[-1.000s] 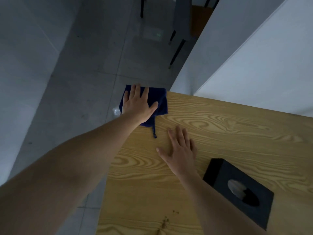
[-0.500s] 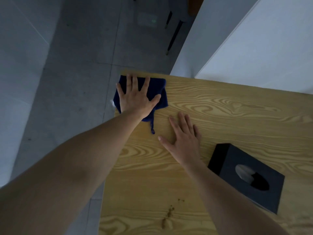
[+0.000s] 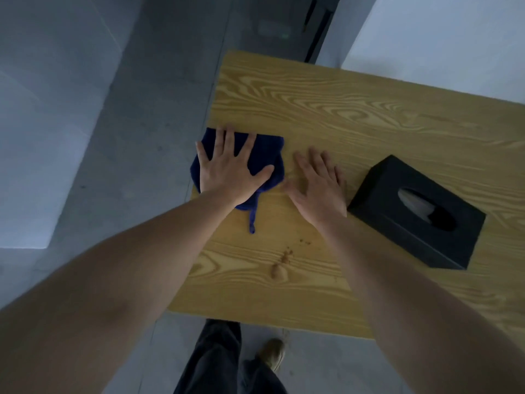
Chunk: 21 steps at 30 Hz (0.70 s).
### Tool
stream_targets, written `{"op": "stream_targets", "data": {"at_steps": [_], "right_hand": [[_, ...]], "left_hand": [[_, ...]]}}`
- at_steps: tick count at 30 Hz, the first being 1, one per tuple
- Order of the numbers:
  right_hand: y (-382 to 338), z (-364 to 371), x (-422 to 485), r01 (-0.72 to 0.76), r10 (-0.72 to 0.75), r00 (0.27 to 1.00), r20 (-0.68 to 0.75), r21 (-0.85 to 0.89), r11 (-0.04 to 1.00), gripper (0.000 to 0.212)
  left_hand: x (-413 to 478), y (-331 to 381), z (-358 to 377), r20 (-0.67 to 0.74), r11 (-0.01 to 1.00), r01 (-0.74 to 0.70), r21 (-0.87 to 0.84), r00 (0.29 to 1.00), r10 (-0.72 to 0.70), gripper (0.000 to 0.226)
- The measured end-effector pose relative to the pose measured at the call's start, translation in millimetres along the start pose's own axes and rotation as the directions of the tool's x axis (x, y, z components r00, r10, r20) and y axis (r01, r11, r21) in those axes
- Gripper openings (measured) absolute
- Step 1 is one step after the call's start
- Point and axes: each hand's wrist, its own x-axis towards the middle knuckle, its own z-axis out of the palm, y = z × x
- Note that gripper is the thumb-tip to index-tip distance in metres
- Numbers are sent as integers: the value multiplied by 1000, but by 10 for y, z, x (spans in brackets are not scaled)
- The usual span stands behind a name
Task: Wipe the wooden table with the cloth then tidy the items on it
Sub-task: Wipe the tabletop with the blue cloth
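Head view: cloth (image 3: pixel 270 155) is pressed at the table (image 3: pixel 355 109) edge by left hand (image 3: pixel 230 172), fingers spread; right hand (image 3: pixel 318 186) flat, fingers apart. Overhang risks cloth being dragged off; crumbs (image 3: pixel 287 253) may be missed.

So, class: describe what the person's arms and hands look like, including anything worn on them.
Both forearms are bare, with no sleeve in view. The left hand and right hand wear no gloves; no ring, watch or bracelet shows, and no markings can be made out in the dim light.

Grey floor (image 3: pixel 127 137) fills the scene. White wall (image 3: pixel 440 38) at its far right, dark furniture legs (image 3: pixel 318 32) beside that. My dark trouser leg (image 3: pixel 218 359) and tan shoe (image 3: pixel 272 354) at its near edge.
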Motion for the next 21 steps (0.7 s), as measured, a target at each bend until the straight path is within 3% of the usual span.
{"op": "stream_targets", "data": {"at_steps": [11,21], "right_hand": [[158,105,-499,74,-74,997,-10,-14,997,71],[225,109,-626,98,-98,995,11,11,995,70]], "left_hand": [[-1449,-76,355,-11,1000,21,22,1000,-21,93],[-2131,-105,570,-27,1000,14,-4,1000,-14,88]]}}
